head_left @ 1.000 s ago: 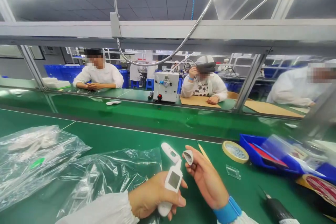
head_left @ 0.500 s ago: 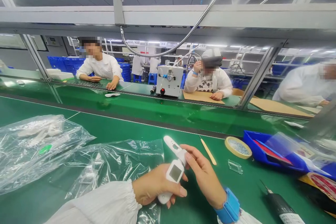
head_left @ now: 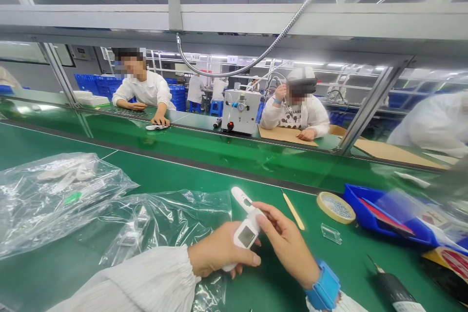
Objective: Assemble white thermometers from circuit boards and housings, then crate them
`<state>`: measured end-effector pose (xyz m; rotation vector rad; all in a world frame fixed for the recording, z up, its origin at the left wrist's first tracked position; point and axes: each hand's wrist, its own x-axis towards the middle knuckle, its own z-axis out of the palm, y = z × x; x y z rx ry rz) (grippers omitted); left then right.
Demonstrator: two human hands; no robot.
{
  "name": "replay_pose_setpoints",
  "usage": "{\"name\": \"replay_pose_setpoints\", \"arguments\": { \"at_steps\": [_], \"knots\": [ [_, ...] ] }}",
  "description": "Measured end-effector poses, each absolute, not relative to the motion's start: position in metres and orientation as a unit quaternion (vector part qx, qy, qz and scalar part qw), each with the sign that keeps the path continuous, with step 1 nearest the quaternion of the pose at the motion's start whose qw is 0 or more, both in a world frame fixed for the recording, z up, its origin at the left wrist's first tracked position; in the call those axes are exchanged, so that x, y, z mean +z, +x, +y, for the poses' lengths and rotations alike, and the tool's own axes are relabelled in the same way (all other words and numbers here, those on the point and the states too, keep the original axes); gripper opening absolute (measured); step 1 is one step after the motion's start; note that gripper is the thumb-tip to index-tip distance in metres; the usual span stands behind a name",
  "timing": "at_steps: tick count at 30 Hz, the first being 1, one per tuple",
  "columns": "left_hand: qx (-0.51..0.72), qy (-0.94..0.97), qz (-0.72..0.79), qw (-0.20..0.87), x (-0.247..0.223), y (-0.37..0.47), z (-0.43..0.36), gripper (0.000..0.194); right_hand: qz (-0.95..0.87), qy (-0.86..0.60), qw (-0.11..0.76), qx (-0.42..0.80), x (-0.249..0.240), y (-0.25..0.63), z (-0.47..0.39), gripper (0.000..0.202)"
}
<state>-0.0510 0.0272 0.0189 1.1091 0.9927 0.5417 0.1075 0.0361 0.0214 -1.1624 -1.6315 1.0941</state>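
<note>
A white handheld device with a small grey screen (head_left: 246, 237) slants between my hands above the green bench. My left hand (head_left: 218, 249) is closed round its lower body, the thumb lying across below the screen. The fingers of my right hand (head_left: 283, 239) pinch its upper end. Beyond them projects a long white shell piece (head_left: 239, 196) with a dark cutout; whether it is joined to the device is hidden by my fingers. Just left of my hands, a clear plastic bag (head_left: 171, 209) spreads over the bench with small pale parts in it.
Another bag (head_left: 32, 195) of white parts lies far left. To the right are a cream-handled pointed tool (head_left: 293, 210), a tape roll of tiny parts (head_left: 335, 207), a clear piece (head_left: 331, 233), a blue bin (head_left: 387, 219) and a dark electric screwdriver (head_left: 395, 285). Several co-workers sit across the belt.
My view has shifted slightly. Both my hands keep their grip, and the device's lower end is now more covered. Across the belt, a co-worker's hand has reached a white piece there.
</note>
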Motion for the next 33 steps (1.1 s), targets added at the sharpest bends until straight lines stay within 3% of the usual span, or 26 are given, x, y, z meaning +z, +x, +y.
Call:
{"name": "replay_pose_setpoints", "arguments": {
  "at_steps": [6,17,33],
  "knots": [
    [0.206,0.533,0.454,0.683,0.019,-0.051,0.024,0.034,-0.677,-0.477,0.402,0.391,0.019,0.109,0.039,0.027],
    [0.230,0.644,0.420,0.596,0.015,-0.046,0.014,0.021,-0.719,-0.554,0.359,0.216,0.015,0.103,0.033,0.049],
    [0.230,0.640,0.462,0.570,0.016,-0.046,0.016,0.029,-0.744,-0.583,0.262,0.193,0.020,0.100,0.030,0.052]
  ]
}}
